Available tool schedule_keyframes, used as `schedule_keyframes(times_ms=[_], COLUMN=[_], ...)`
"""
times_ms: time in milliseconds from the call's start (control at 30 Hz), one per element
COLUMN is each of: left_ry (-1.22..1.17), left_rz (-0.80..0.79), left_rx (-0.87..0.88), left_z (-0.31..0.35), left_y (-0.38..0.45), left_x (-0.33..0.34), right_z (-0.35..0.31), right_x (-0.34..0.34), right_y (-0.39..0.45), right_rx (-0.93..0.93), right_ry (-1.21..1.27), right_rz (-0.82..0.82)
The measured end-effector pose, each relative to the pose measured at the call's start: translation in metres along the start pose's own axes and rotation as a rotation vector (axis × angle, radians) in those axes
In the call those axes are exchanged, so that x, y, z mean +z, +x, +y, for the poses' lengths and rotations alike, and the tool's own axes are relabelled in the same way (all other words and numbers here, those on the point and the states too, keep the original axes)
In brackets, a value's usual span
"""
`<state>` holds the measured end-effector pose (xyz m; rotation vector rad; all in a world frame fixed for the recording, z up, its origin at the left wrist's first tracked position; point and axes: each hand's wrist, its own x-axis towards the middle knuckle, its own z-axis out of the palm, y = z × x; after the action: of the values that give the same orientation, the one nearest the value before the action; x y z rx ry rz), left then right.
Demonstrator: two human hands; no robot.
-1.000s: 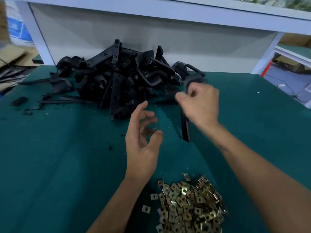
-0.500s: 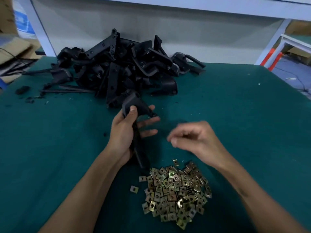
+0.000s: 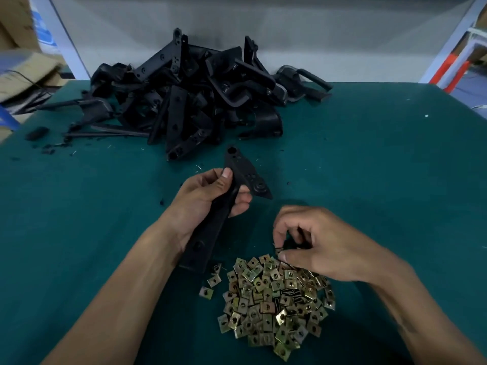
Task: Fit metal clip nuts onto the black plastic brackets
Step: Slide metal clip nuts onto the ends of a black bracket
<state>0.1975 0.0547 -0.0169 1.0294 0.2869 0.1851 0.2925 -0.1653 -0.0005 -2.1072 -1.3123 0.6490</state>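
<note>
Your left hand point(image 3: 208, 198) grips a black bracket point(image 3: 232, 196) lengthwise, just beyond the clip nut pile point(image 3: 274, 299), while your nearer right hand point(image 3: 316, 243) pinches one clip nut point(image 3: 279, 251) at the pile's far edge.

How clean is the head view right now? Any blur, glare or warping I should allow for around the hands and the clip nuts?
Head view: right hand slightly motion-smeared at its fingertips, so any nut pinched there is unclear; left hand and its bracket fairly sharp; clip nut pile glints mildly, no harsh glare; wide-angle bends the table edges; cardboard at left blurred.
</note>
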Motion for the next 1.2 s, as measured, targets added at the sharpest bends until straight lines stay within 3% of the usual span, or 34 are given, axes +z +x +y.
schedule_keyframes(times_ms=[133,267,400,533,667,733,833,933,1033,1200], left_ry=[0.062,0.118,0.251,0.446,0.658,0.892,1.46,1.65,1.906,1.825], left_rz=[-0.09,-0.091,-0.044,0.082,0.044,0.054,0.149,0.164,0.196,0.297], left_rx=[0.063,0.088,0.13,0.24,0.255,0.206,0.217,0.256,0.189,0.179], left_z=[0.0,0.004,0.016,0.021,0.032,0.037,0.04,0.044,0.042,0.018], left_y=[0.001,0.004,0.0,-0.003,-0.006,-0.007,-0.008,-0.01,-0.012,-0.014], left_x=[0.001,-0.006,-0.019,-0.023,-0.028,-0.032,-0.03,-0.022,-0.016,-0.002], right_z=[0.005,0.018,0.026,0.026,0.024,0.023,0.023,0.021,0.021,0.018], right_x=[-0.003,-0.005,-0.007,-0.009,-0.01,-0.009,-0.01,-0.01,-0.008,-0.008], right_y=[-0.002,0.009,0.025,0.041,0.047,0.045,0.042,0.041,0.04,0.041], right_rx=[-0.027,-0.045,-0.021,0.022,0.009,-0.006,0.008,0.016,-0.049,-0.081], right_ry=[0.355,0.886,1.153,1.233,1.251,1.243,1.166,1.143,1.203,1.219], right_rz=[0.034,0.357,0.474,0.606,0.669,0.62,0.523,0.508,0.488,0.502])
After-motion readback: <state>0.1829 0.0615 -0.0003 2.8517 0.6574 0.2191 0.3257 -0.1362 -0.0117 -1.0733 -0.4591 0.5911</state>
